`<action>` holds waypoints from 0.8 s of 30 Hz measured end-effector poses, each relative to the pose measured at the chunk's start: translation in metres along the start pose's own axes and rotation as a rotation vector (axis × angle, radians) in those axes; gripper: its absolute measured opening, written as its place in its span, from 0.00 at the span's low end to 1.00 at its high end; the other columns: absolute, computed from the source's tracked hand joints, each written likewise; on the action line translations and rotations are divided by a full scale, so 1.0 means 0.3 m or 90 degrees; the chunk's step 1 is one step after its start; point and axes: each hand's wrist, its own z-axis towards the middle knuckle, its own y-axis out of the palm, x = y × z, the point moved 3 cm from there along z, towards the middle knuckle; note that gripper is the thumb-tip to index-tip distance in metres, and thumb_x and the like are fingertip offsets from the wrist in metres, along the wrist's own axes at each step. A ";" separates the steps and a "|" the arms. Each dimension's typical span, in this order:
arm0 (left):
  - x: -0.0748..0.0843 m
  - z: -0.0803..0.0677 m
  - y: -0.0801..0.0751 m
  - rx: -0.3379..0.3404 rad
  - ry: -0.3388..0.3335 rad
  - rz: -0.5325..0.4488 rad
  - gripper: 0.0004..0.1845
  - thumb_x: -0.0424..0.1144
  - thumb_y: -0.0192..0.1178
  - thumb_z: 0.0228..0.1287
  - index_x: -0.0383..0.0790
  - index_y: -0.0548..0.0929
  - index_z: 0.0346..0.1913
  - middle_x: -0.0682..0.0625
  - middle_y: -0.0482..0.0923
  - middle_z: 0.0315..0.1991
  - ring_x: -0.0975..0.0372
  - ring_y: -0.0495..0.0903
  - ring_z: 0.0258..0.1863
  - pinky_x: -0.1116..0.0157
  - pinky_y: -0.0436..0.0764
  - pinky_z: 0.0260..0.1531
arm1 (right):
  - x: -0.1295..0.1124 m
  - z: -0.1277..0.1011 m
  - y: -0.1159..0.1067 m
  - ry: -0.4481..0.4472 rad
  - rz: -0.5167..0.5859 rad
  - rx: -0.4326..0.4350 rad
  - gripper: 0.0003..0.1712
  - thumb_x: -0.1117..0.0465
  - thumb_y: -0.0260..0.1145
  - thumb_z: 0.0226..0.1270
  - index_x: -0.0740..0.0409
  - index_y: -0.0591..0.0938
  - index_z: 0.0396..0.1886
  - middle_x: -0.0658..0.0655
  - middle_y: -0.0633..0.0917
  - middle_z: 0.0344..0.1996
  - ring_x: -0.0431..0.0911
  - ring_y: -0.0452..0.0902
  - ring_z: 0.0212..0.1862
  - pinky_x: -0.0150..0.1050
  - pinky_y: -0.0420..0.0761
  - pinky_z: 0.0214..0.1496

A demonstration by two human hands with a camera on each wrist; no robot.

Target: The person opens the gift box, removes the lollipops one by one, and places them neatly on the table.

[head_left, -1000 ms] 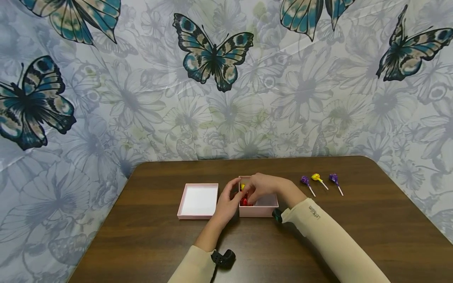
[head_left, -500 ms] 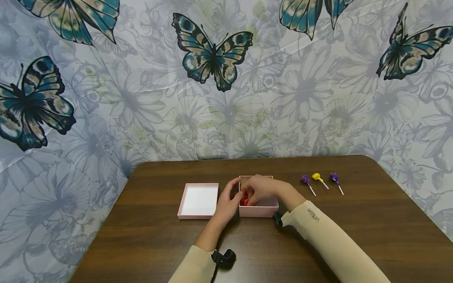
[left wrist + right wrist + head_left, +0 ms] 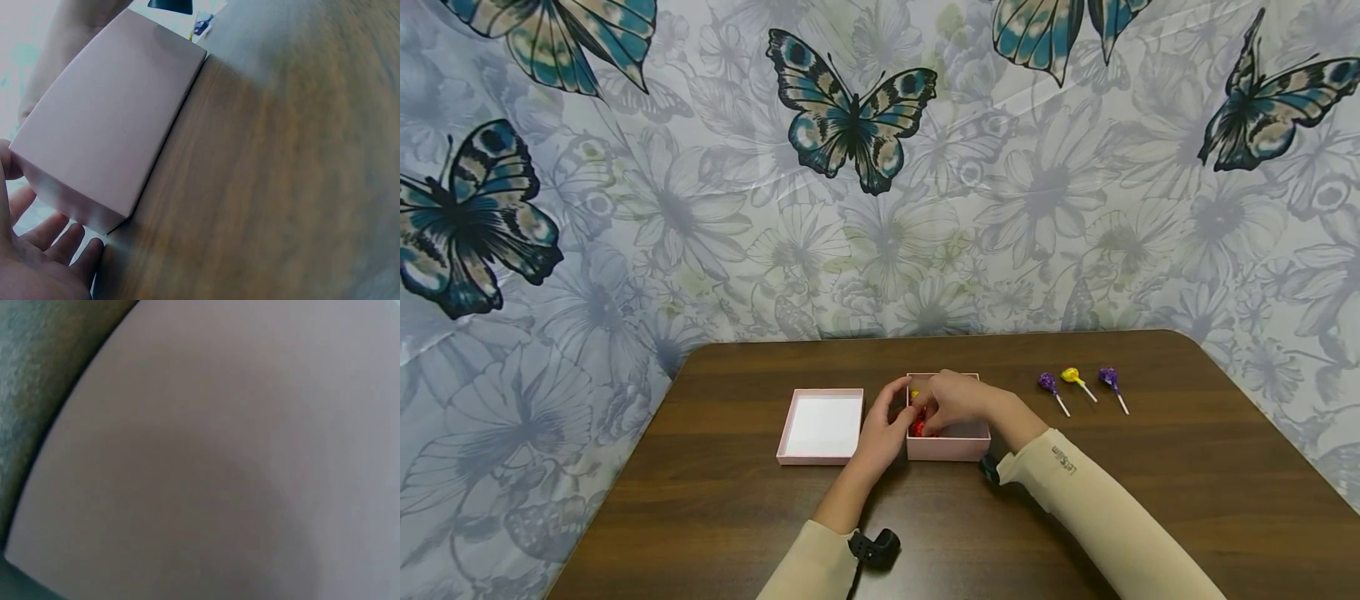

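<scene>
Nearest the camera, two cream sleeves [image 3: 1097, 508] run forward over the brown table [image 3: 700, 517], each with a small black wrist unit.

Left hand [image 3: 883, 425]: it rests against the left wall of the pink box [image 3: 947, 448], thumb up at the rim; the left wrist view shows its fingers [image 3: 59, 240] loosely spread at the box's near corner. It steadies the box and grips nothing else.

Right hand [image 3: 951, 400]: it reaches over the box from the right, fingers curled down inside. A red sweet [image 3: 917, 428] shows just under the fingertips, and a speck of yellow [image 3: 914, 393] lies beyond it near the far-left corner. Whether the fingers pinch the red sweet or merely touch it, I cannot tell. The right wrist view gives only a blurred pink surface.

Change over the last second: very little. The right hand has drawn slightly further into the box and the left has held its place. Judgement: the sweet is being settled in the box, not carried, so this placement looks nearly complete.

Left of the box, apart from it, the lid [image 3: 820, 427] lies open side up.

Further right, three lollipops [image 3: 1078, 382] lie in a row, two purple and one yellow, untouched.

Behind the table hangs a butterfly-print cloth [image 3: 850, 125].
</scene>
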 end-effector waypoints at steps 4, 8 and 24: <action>0.002 -0.001 0.003 0.003 0.012 -0.002 0.25 0.39 0.54 0.73 0.48 0.69 0.71 0.45 0.70 0.71 0.51 0.68 0.72 0.47 0.68 0.71 | 0.001 -0.004 -0.002 0.002 -0.001 -0.003 0.09 0.59 0.77 0.57 0.47 0.90 0.38 0.40 0.85 0.22 0.31 0.78 0.25 0.28 0.80 0.29; 0.006 -0.004 0.009 -0.001 0.015 -0.008 0.25 0.39 0.55 0.72 0.47 0.70 0.71 0.44 0.70 0.71 0.50 0.68 0.72 0.47 0.68 0.71 | 0.005 -0.012 -0.003 0.010 0.001 -0.004 0.10 0.59 0.76 0.57 0.48 0.90 0.40 0.41 0.85 0.22 0.32 0.78 0.24 0.28 0.80 0.29; 0.014 -0.005 -0.009 0.015 -0.001 0.024 0.26 0.35 0.53 0.72 0.51 0.69 0.71 0.50 0.66 0.74 0.53 0.66 0.73 0.47 0.68 0.71 | 0.014 -0.051 -0.065 0.010 0.042 0.046 0.12 0.56 0.76 0.59 0.44 0.89 0.44 0.42 0.88 0.27 0.35 0.82 0.29 0.31 0.83 0.35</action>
